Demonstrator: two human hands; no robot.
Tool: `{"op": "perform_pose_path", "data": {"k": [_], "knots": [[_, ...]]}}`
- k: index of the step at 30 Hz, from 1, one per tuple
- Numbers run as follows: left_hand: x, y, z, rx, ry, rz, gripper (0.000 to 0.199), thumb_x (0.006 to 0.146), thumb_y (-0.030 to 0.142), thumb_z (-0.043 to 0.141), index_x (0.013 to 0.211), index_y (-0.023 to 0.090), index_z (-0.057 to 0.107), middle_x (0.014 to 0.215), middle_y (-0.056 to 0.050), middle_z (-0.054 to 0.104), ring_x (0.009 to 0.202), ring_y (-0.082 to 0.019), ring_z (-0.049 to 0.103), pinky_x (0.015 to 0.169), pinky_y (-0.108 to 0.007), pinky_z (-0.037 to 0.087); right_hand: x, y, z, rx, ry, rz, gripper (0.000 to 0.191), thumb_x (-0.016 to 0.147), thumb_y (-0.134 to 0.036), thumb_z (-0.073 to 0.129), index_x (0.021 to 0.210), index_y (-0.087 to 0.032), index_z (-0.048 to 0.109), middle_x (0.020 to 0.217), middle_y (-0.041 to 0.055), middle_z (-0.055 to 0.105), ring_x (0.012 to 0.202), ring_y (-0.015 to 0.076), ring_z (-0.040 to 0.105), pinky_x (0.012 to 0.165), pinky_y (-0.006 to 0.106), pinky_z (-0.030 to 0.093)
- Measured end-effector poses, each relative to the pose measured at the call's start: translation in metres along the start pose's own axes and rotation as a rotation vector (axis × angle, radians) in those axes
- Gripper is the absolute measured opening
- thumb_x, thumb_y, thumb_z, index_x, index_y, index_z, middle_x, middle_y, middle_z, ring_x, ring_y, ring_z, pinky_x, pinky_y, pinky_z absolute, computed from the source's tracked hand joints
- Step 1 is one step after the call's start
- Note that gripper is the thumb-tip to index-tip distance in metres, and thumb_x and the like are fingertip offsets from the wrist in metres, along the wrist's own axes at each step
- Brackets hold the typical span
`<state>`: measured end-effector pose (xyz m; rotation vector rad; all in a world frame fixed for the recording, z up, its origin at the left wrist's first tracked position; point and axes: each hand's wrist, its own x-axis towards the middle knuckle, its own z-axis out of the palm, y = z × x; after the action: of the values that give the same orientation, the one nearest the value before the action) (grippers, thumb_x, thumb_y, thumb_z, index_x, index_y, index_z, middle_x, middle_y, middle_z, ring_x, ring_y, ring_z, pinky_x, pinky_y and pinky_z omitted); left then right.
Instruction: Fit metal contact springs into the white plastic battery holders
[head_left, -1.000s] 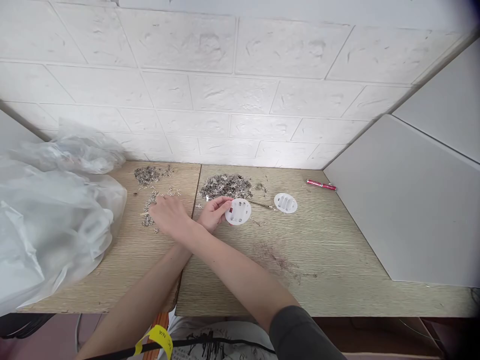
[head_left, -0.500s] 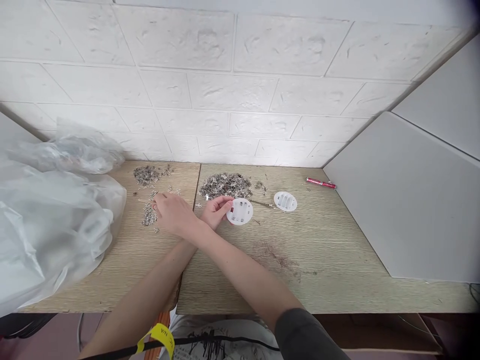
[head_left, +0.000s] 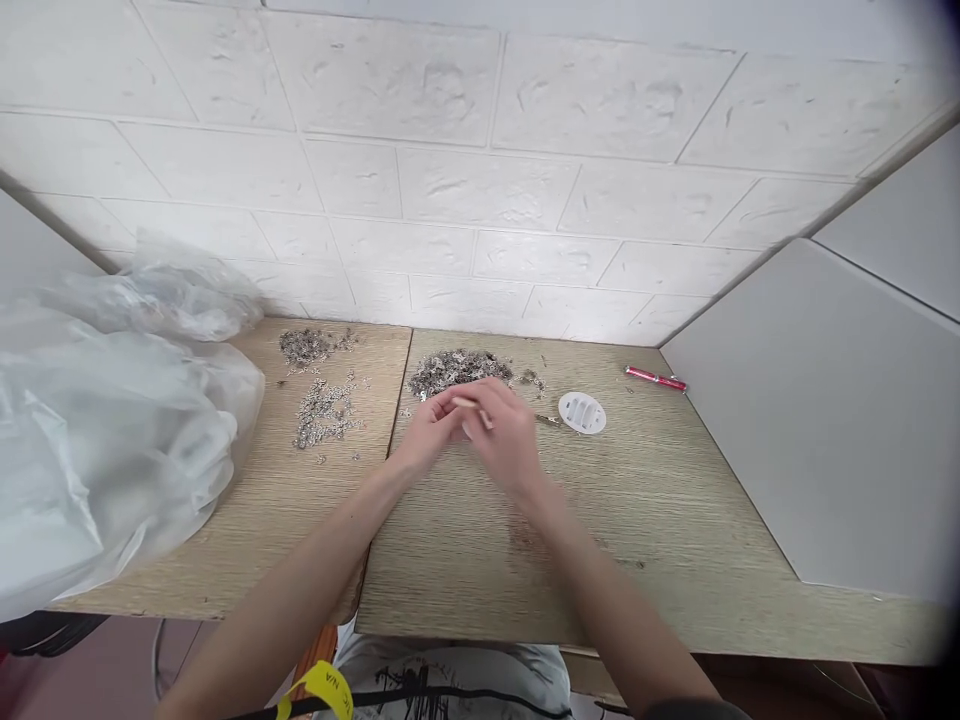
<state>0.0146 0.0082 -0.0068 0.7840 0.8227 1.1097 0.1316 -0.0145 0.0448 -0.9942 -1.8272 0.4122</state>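
Head view | counter [head_left: 675, 520], lower frame | plastic bag [head_left: 112, 440], left edge | right hand [head_left: 480, 410], centre, blurred, fingers narrowed on pale stick [head_left: 467, 403] | left hand [head_left: 442, 418], just left, curled, contents hidden, cannot tell | metal heap [head_left: 457, 368], centre, above hands | white disc [head_left: 582, 412], right of centre

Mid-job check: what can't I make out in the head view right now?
All in the head view:
- What the left hand grips: mostly hidden behind the blurred right hand.
- Thin pale stick: partly covered by the right hand's fingers.
- Near edge of the central metal-piece pile: covered by both hands.
- Single pieces' exact shapes: too small.
- Large plastic bag: cut off by the left edge; cloudy plastic veils its contents.
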Motion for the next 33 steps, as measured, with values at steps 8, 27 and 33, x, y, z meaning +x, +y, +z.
{"op": "perform_pose_path", "data": {"k": [8, 27, 33], "knots": [[-0.001, 0.003, 0.000, 0.091, -0.165, 0.020, 0.042, 0.073, 0.032, 0.075, 0.111, 0.019, 0.066, 0.107, -0.008, 0.066, 0.090, -0.018, 0.061, 0.074, -0.030, 0.054, -0.005, 0.044, -0.015, 0.035, 0.143, 0.189, 0.016, 0.088, -0.021, 0.056, 0.090, -0.020, 0.071, 0.082, 0.0024, 0.069, 0.067, 0.0139, 0.058, 0.060, 0.027, 0.044], [-0.002, 0.006, 0.003, -0.037, -0.037, -0.048, 0.033, 0.071, 0.029, 0.075, 0.100, 0.014, 0.072, 0.098, -0.010, 0.070, 0.080, -0.017, 0.064, 0.065, -0.026, 0.054, -0.014, 0.057, -0.022, -0.005, 0.070, 0.250, 0.016, 0.087, -0.026, 0.053, 0.089, -0.019, 0.068, 0.086, 0.0052, 0.067, 0.071, 0.0167, 0.056, 0.063, 0.030, 0.042], [-0.004, 0.006, 0.004, -0.014, -0.053, -0.073, 0.032, 0.074, 0.032, 0.073, 0.100, 0.014, 0.072, 0.098, -0.010, 0.070, 0.078, -0.015, 0.063, 0.066, -0.024, 0.053, -0.014, 0.054, -0.021, 0.106, 0.071, 0.387, 0.013, 0.084, -0.029, 0.057, 0.086, -0.019, 0.063, 0.082, 0.0045, 0.067, 0.071, 0.0174, 0.058, 0.063, 0.030, 0.044]]}}
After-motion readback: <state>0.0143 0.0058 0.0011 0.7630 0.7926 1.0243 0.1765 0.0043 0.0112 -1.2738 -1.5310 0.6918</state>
